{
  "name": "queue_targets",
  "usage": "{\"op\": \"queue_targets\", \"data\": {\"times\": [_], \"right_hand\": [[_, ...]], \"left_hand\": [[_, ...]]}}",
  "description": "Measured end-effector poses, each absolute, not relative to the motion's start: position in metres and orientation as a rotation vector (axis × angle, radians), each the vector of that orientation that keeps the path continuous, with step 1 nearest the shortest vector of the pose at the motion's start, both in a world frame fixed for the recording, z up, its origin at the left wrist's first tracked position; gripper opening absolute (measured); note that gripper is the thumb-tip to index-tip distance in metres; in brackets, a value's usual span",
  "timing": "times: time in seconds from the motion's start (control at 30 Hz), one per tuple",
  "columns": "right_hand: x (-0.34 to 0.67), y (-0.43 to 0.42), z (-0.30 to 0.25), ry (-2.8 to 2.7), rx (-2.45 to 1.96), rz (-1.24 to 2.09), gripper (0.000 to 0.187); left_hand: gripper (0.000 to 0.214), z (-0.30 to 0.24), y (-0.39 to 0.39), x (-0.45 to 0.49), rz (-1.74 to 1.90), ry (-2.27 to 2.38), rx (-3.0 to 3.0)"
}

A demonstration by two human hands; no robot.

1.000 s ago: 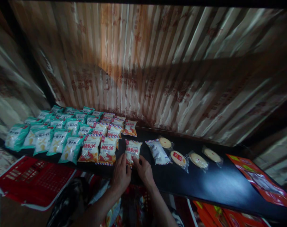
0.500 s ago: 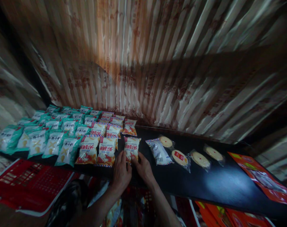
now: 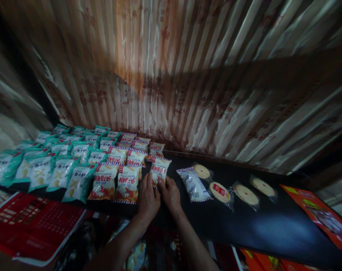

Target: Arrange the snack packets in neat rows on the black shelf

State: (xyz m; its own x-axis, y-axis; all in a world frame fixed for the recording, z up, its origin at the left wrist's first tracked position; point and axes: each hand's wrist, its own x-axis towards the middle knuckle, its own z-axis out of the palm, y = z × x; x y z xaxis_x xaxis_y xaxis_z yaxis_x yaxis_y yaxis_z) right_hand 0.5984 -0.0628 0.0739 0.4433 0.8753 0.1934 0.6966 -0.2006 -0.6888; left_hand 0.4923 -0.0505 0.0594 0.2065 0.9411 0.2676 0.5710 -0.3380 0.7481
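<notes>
Between my two hands stands a small orange-and-white snack bag (image 3: 160, 168) with a striped top edge and red lettering. My left hand (image 3: 148, 195) grips its lower left side. On its lower right, my right hand (image 3: 170, 192) has thumb and fingers closed on the bag. Just behind it leans a matching snack bag (image 3: 156, 148). To the left, more of these bags form rows, the nearest being a front snack bag (image 3: 128, 183). A similar bag lying back side up (image 3: 193, 184) rests to the right of my right hand.
Teal snack bags (image 3: 79, 182) fill the left of the black shelf (image 3: 199, 216). Several wrapped round flat cakes (image 3: 220, 191) and an orange packet (image 3: 317, 214) lie to the right. A pleated sheet (image 3: 159, 75) hangs behind. Red bags (image 3: 32, 226) are below the shelf.
Both hands have shifted the held bag slightly back and up, toward the bag behind it. The camera view has moved a little.
</notes>
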Motion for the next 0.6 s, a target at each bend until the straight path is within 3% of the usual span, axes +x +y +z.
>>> {"op": "queue_targets", "data": {"times": [0.6], "right_hand": [[0.61, -0.026, 0.066, -1.233, -1.899, 0.319, 0.044]], "left_hand": [[0.063, 0.055, -0.023, 0.509, 1.069, 1.389, 1.999]]}}
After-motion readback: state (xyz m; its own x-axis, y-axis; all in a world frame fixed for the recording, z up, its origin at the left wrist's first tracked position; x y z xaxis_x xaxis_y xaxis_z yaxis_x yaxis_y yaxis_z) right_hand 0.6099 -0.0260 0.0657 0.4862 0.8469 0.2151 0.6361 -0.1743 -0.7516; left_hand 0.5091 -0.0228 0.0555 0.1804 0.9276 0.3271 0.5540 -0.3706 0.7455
